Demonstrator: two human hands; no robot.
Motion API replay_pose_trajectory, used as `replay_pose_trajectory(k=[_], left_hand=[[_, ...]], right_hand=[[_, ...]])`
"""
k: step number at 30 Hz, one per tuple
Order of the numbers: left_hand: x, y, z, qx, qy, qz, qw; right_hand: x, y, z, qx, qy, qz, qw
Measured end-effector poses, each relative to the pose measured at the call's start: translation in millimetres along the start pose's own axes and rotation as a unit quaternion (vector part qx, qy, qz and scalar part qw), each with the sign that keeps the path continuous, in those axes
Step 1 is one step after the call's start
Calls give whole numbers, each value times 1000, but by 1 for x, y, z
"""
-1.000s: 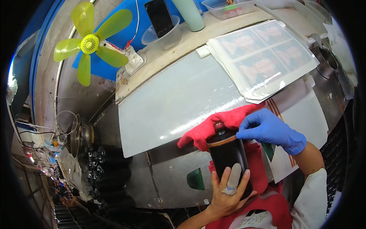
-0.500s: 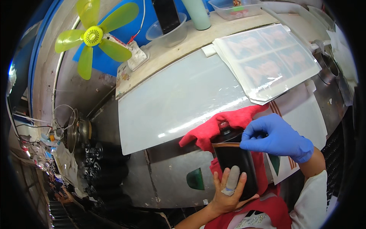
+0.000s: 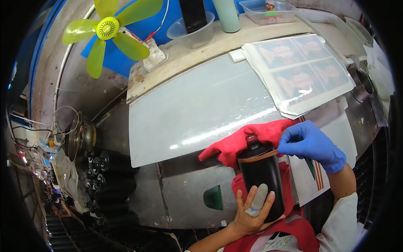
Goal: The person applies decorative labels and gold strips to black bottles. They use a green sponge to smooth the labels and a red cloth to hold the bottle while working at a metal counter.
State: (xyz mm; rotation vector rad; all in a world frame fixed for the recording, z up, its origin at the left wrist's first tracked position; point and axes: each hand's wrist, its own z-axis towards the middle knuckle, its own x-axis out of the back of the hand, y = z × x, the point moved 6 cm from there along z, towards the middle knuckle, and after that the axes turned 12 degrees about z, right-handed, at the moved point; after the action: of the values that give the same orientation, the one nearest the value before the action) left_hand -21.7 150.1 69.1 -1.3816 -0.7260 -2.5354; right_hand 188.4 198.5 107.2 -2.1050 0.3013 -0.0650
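Note:
A black bottle (image 3: 262, 178) with a dark red tip lies tilted on a crumpled red cloth (image 3: 228, 147), its neck pointing away from me. My left hand (image 3: 248, 215) is wrapped round its near end, with a grey cover on one finger. Across the bottle's shoulder runs a thin copper-brown strip (image 3: 257, 158). At the strip's right end, my right hand (image 3: 310, 145), in a blue glove, is closed in a pinch, the fingertips touching the bottle's edge. The rest of the strip and the bottle's underside are hidden.
Left of the bottle, a green decal (image 3: 213, 198) lies on the metal table (image 3: 184, 197). Beyond are a grey sheet (image 3: 197, 105) and stacked printed sheets (image 3: 300, 75). Several black bottles (image 3: 111, 185) stand at the left. A yellow-green fan (image 3: 108, 28) is at upper left.
My right hand has drawn rightward, off the bottle's shoulder to its right edge. The strip now shows curving across the shoulder. My left hand keeps its hold, and the view has shifted slightly.

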Motion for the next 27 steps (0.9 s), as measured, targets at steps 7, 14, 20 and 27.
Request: replay_pose_trajectory(k=[7, 14, 20, 27], left_hand=[[-3, 0, -1, -14, -5, -8, 1000], [-3, 2, 1, -44, -9, 19, 999], [-2, 2, 3, -43, -8, 22, 999], [-2, 2, 2, -51, -11, 21, 998]], right_hand=[[-1, 2, -2, 17, -33, 51, 998], [-13, -9, -11, 39, -35, 64, 997], [2, 5, -3, 38, -9, 42, 998], [7, 13, 6, 27, 24, 10, 999]])
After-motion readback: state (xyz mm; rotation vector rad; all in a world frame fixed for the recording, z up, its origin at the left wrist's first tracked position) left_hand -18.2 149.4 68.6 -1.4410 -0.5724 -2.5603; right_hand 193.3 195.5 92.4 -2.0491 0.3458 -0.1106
